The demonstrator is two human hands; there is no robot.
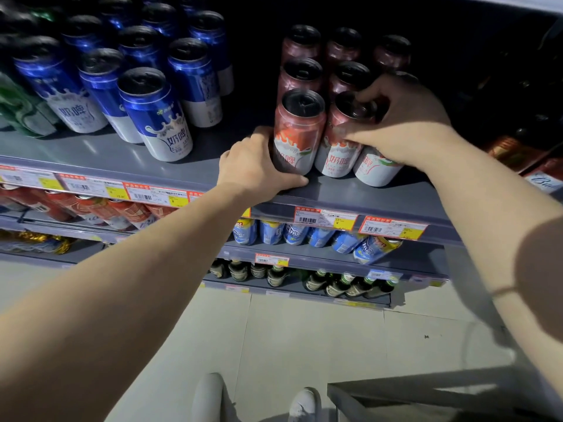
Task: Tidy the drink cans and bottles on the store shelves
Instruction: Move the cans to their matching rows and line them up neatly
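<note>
Several red-and-white cans stand in rows on the grey top shelf (380, 196). My left hand (256, 169) wraps the lower left side of the front left red can (300, 129), thumb along the shelf. Over the two red cans to its right lies my right hand (402, 123): fingertips on the lid of the middle front can (338, 147), thumb on its side, palm covering most of the right front can (376, 170). More red cans (301, 71) stand behind in the dark.
Blue-and-white cans (158, 117) fill the shelf's left part, green ones (18, 108) at the far left. Lower shelves hold red cans (100, 208), light-blue cans (292, 233) and green bottles (335, 284). Price tags (326, 219) line the edges. A grey cart corner (396, 394) is at bottom right.
</note>
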